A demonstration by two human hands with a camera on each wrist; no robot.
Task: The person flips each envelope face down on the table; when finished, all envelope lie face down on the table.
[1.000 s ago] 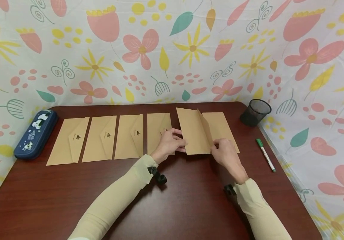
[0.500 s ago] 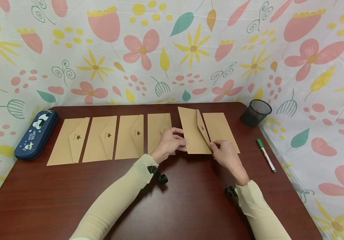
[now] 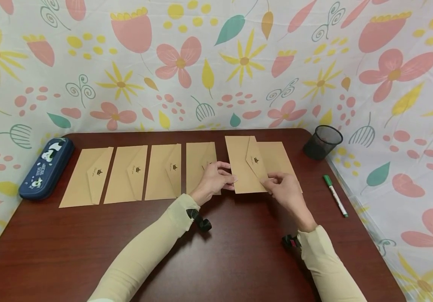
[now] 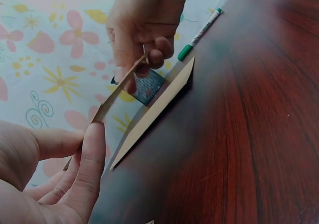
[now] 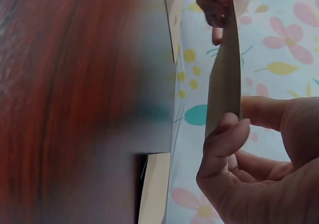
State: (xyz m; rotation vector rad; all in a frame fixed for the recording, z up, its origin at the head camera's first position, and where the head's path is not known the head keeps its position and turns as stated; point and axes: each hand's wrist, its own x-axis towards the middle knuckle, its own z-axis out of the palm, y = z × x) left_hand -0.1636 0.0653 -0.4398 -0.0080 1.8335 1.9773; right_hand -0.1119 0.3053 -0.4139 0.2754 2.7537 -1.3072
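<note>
A kraft-paper envelope [image 3: 241,165] is held up above the table between both hands, its pointed flap with a dark crown print lying folded over toward its body. My left hand [image 3: 215,178] pinches its left edge. At the lower right corner, by the flap, my right hand [image 3: 285,188] pinches it between thumb and fingers. Both wrist views show the envelope edge-on, raised off the tabletop. Behind it a plain kraft envelope [image 3: 278,157] lies on the table, partly covered. Left of my hands another envelope [image 3: 195,159] lies partly under my left fingers in the head view.
Three more crown-printed envelopes lie in a row to the left, the nearest being an envelope [image 3: 160,172]. A navy pencil case [image 3: 46,167] sits at the far left. A black mesh pen cup [image 3: 322,142] and a green-capped marker [image 3: 335,196] are at the right of the table [image 3: 239,251].
The raised flap has come down leftward over the envelope with my right hand, bringing its crown print into view. My left hand has stayed in place.
</note>
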